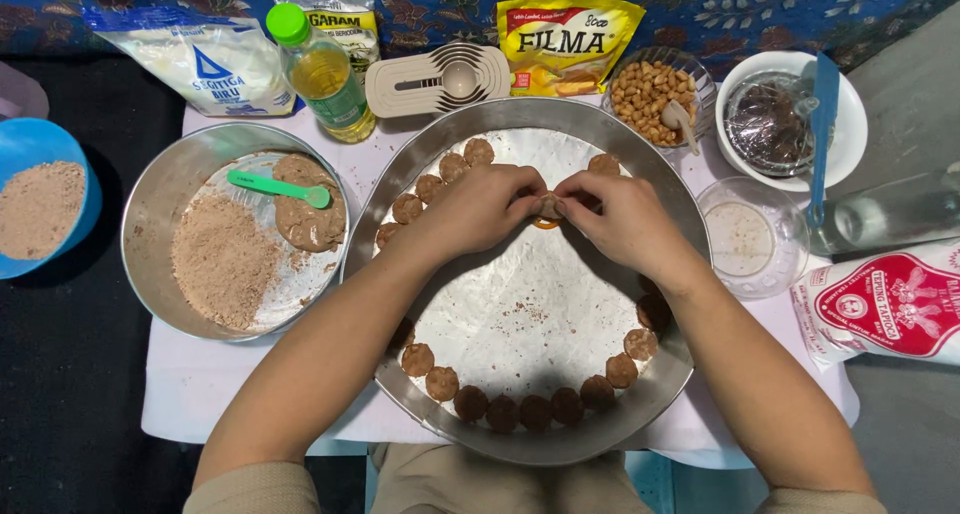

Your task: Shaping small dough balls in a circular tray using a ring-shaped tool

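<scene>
Dough piece (548, 207): pinched between both hands above the middle of the round tray (520, 124).
Left hand (483, 206): fingertips pressed together on it.
Right hand (618, 214): likewise pinching.
Dough balls (517, 412): ringed along the rim.
Risk: soft dough could be squashed or dropped if squeezed unevenly.

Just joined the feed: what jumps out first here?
Both hands, left hand and right hand, meet over the middle of the big round metal tray, pinching a small dough piece. Brown dough balls ring the tray's edge. A green spoon lies in the left pan.
</scene>
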